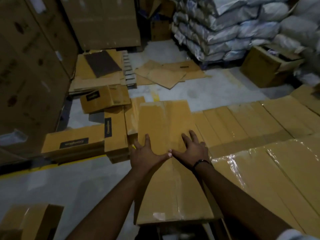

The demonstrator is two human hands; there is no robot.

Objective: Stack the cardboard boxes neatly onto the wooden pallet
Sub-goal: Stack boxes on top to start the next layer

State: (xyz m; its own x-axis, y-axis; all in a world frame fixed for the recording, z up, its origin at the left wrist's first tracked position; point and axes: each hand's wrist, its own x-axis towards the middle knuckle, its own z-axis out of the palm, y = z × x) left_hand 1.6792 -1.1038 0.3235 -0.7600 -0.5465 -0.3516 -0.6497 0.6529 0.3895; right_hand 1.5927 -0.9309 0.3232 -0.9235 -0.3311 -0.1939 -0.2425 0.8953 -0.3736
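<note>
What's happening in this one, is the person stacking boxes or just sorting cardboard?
A person has both hands flat on top of a long cardboard box, left hand and right hand spread with thumbs nearly touching. The box lies at the left end of a row of similar taped boxes. More boxes and flattened cardboard lie on the floor beyond. No pallet is clearly visible beneath.

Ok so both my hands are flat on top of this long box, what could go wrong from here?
1. The long box lies at the left end of the row of boxes, with bare floor beside it; a sideways push might tip it off.
2. Left hand and right hand only press on top, gripping no edge, so they may slide on the glossy tape.
</note>
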